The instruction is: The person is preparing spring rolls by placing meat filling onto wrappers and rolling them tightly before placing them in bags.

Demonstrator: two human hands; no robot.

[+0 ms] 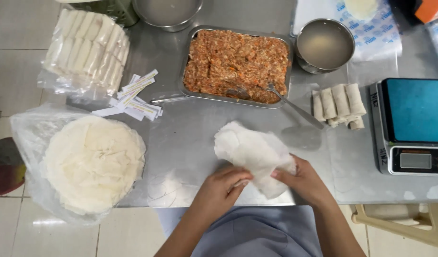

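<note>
A thin white round wrapper (pixel 251 151) lies crumpled on the steel table (pixel 190 138) near its front edge. My left hand (pixel 222 186) pinches its near edge from the left. My right hand (pixel 302 180) grips its right side, fingers under the sheet. Behind the wrapper stands a metal tray of orange-brown minced filling (pixel 235 64) with a spoon (pixel 289 104) resting in it. Several finished rolls (pixel 339 103) lie to the right of the tray.
A stack of round wrappers on clear plastic (pixel 93 162) overhangs the table's left edge. A bag of packed rolls (pixel 88 47) and paper labels (pixel 136 95) lie at back left. Two metal bowls of cloudy liquid (pixel 325 44) (pixel 166 12) stand behind. A digital scale (pixel 411 126) sits right.
</note>
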